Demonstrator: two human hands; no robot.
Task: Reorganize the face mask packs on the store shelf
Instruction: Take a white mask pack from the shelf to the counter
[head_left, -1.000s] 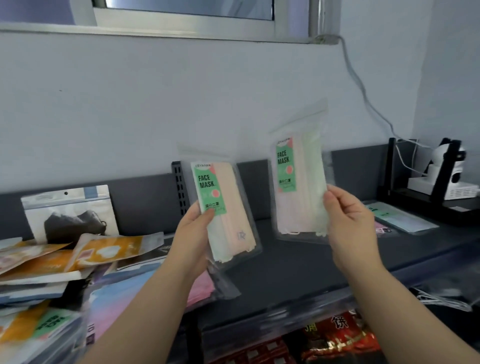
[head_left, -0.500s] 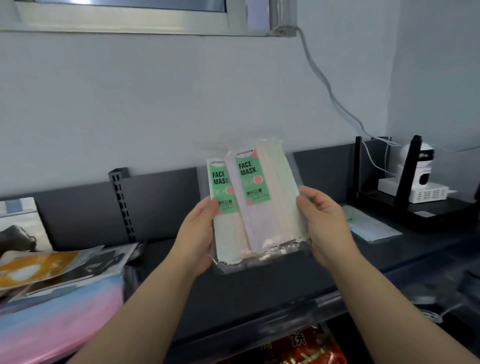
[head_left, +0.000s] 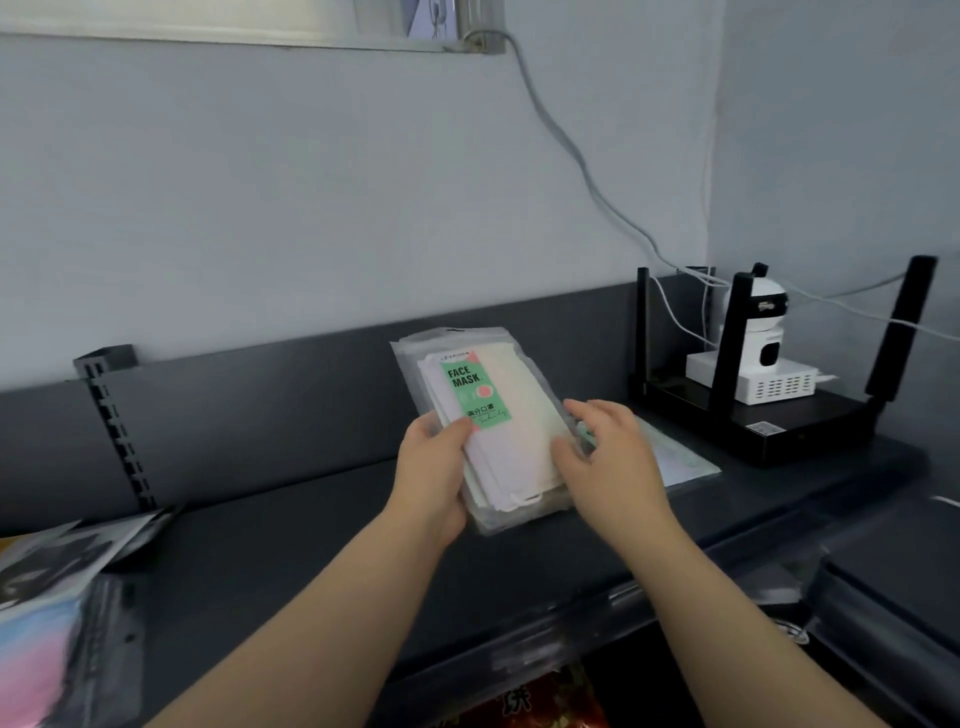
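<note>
- The left hand (head_left: 434, 480) is gripping a stack of clear face mask packs (head_left: 493, 426) along its left edge, the thumb lying across the front just below the green "FACE MASK" label (head_left: 474, 389) and the other fingers hidden behind the stack.
- The right hand (head_left: 605, 457) is lying against the right edge of the same stack with its fingers loosely spread; the thumb is touching the plastic, but how firmly the hand is holding cannot be told.
- The stack is being held in the air above the dark shelf (head_left: 311, 530), tilted so that its top is leaning back and to the left; how many packs are in it cannot be told, since the edges are overlapping.
- Another flat clear pack (head_left: 675, 457) is lying on the shelf just to the right of the right hand, partly hidden by it.
- More packs, one pink and blue (head_left: 47, 639), are piling up at the left end of the shelf.
- At the right end, a black router with upright antennas (head_left: 769, 415) is sitting on the shelf, with a white box and a small white camera (head_left: 763, 332) on top of it.
- A grey cable (head_left: 566, 150) is running down the wall toward the router.
</note>
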